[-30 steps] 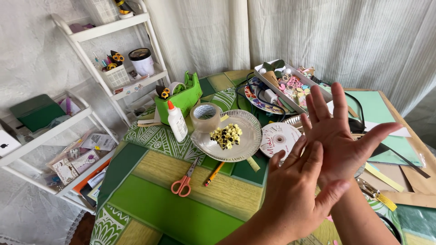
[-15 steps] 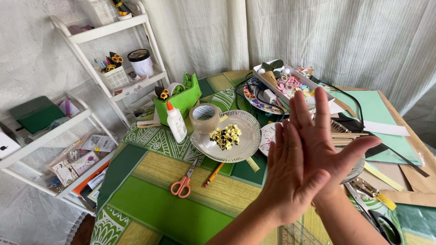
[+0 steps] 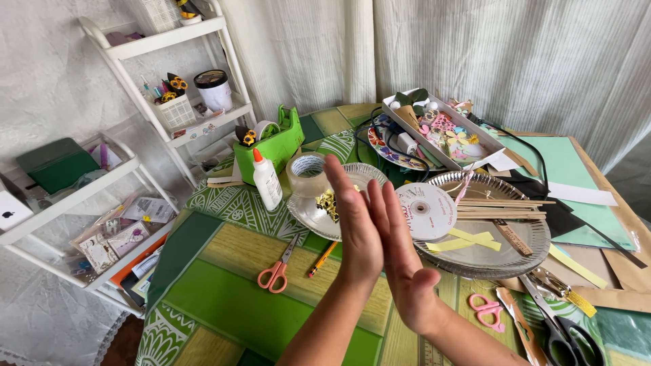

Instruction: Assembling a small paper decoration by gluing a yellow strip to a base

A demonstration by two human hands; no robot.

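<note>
A green patterned surface (image 3: 224, 298) carries a large silver foil tray (image 3: 529, 254) with wooden sticks and yellow paper strips, and a smaller foil plate (image 3: 308, 210) beside it. Above them, the left hand (image 3: 356, 227) and right hand (image 3: 403, 261) press flat, palm to palm, holding nothing. A white ribbon spool (image 3: 426, 211) sits just behind, perhaps on the tray's rim. Orange-handled scissors (image 3: 274, 274) lie nearby.
</note>
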